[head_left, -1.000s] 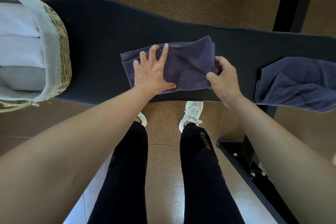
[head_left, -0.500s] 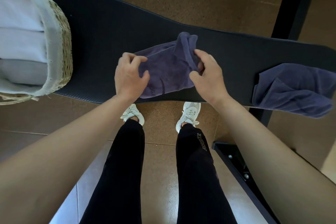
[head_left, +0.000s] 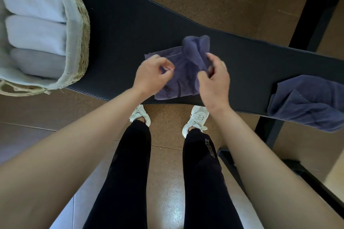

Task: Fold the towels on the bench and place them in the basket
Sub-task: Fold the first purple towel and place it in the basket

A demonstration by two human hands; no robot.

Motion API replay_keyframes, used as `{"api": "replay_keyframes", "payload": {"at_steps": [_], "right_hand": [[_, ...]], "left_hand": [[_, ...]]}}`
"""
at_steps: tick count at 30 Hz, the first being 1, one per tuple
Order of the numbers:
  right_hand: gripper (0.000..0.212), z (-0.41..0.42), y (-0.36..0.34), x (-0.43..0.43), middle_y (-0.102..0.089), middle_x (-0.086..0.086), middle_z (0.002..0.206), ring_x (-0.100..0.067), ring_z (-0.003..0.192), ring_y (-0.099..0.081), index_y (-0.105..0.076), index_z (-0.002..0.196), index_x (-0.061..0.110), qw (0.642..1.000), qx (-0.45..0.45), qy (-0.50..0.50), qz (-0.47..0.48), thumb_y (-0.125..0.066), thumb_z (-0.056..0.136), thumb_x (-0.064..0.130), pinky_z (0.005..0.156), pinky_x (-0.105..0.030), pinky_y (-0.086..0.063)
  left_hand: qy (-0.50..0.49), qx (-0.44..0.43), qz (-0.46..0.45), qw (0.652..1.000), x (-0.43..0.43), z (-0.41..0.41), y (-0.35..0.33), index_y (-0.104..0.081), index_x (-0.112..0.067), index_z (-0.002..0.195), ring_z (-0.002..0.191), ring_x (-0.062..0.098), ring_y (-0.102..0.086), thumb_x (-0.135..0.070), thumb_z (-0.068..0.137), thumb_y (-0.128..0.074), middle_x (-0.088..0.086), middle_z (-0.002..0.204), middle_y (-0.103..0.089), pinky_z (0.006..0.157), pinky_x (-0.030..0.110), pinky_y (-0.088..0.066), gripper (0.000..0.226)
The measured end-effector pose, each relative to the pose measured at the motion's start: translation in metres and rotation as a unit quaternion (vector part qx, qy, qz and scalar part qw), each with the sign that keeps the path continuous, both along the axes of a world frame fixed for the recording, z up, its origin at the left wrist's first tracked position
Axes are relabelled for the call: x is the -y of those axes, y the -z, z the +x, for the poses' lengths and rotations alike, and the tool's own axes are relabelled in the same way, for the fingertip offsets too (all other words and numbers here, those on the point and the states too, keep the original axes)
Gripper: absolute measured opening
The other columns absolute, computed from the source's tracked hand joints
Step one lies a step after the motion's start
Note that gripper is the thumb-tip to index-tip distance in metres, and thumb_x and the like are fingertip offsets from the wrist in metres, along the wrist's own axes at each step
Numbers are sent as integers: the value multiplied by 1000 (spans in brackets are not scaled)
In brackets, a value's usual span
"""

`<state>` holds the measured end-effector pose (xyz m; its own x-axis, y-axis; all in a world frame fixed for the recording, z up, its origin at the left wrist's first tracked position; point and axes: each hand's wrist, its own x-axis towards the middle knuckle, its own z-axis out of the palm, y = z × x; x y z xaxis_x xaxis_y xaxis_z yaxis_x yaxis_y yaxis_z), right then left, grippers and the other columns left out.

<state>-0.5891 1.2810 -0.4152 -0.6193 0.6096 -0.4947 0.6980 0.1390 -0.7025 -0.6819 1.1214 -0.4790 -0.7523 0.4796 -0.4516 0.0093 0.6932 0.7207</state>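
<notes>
Saw three pale folded towels (head_left: 35, 31) already in the cloth-lined wicker basket (head_left: 81, 29). Left crumpled at the black padded bench (head_left: 130, 29) right end: another dark purple towel (head_left: 307, 102). Mid-fold at centre: a dark purple terry towel (head_left: 178, 83), its right side bunched upward and pinched by the right hand (head_left: 216, 82); left hand (head_left: 150, 76) fingers curled at its left edge, grip unclear.

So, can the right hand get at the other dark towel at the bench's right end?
Probably yes: only bare bench lies between the right hand and the crumpled towel, though it is pinching the middle towel.
</notes>
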Motion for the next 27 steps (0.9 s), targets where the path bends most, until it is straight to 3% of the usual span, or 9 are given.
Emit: {"api": "replay_keyframes", "payload": {"at_steps": [3, 8, 12, 14, 17, 20, 23, 25, 27], "right_hand": [[47, 11, -3, -31, -55, -4, 108, 2, 84, -53, -57, 134, 19, 997, 29, 51, 52, -59, 91, 2, 82, -16, -51], [43, 24, -3, -65, -56, -9, 106, -17, 92, -57, -51, 120, 23, 996, 49, 23, 77, -58, 86, -1, 83, -33, -56], [33, 29, 2, -82, -54, 5, 99, 3, 86, -52, -46, 104, 21, 996, 59, -33, 55, -52, 88, -7, 75, -13, -46], [30, 31, 5, -89, -53, 11, 93, 7, 82, -51, -51, 100, 18, 996, 63, -51, 35, -50, 88, -9, 73, -10, -42], [45, 33, 11, -95, -62, 9, 114, -3, 109, -58, -64, 118, 22, 995, 72, -66, -5, -49, 90, -9, 91, -24, -50], [58, 32, 11, -98, -56, 6, 133, -8, 124, -53, -56, 141, 22, 993, 83, -75, -27, -48, 93, -8, 107, -30, -49], [60, 32, 9, -97, -46, 7, 142, -2, 126, -45, -46, 151, 18, 991, 83, -104, -24, -50, 96, -6, 106, -19, -46], [65, 31, 6, -93, -38, 7, 148, 0, 130, -40, -39, 156, 17, 989, 75, -123, -27, -51, 96, -6, 104, -13, -44], [69, 31, 2, -85, -31, 10, 150, 3, 130, -37, -33, 159, 17, 987, 61, -146, -33, -52, 96, -5, 103, -11, -43]], "left_hand": [[31, 74, 39, 996, -28, 3, -4, -78, -26, 102, 83, -1, -66, -19, 92, -64, -17, 96, -71, 86, 31, -58, 18], [123, 65, 34, 990, -64, 13, -4, -73, -25, 120, 95, 6, -67, -14, 95, -63, -11, 109, -73, 90, 35, -58, 29], [197, 22, 14, 980, -88, 15, 3, -59, -28, 138, 108, 15, -63, -23, 93, -64, -6, 121, -66, 88, 45, -58, 46], [206, 28, -16, 978, -98, 11, 6, -44, -28, 151, 114, 19, -61, -26, 93, -65, -4, 128, -62, 90, 47, -57, 62], [221, 44, -62, 972, -110, 2, 8, -14, -31, 164, 112, 20, -62, -28, 93, -67, 0, 127, -61, 89, 44, -57, 89], [213, 83, -87, 970, -119, -5, 10, 2, -36, 164, 99, 19, -66, -27, 92, -67, -1, 107, -63, 81, 43, -57, 100], [153, 97, -45, 982, -114, -3, 8, -4, -33, 164, 96, 11, -65, -22, 94, -68, -7, 105, -66, 85, 34, -55, 96], [81, 86, -4, 993, -100, 2, 6, -25, -29, 160, 96, 9, -65, -15, 93, -68, -8, 110, -65, 90, 33, -55, 81], [10, 51, 14, 999, -77, 4, 6, -49, -27, 141, 93, 9, -64, -9, 88, -67, -9, 108, -62, 89, 38, -57, 59]]}}
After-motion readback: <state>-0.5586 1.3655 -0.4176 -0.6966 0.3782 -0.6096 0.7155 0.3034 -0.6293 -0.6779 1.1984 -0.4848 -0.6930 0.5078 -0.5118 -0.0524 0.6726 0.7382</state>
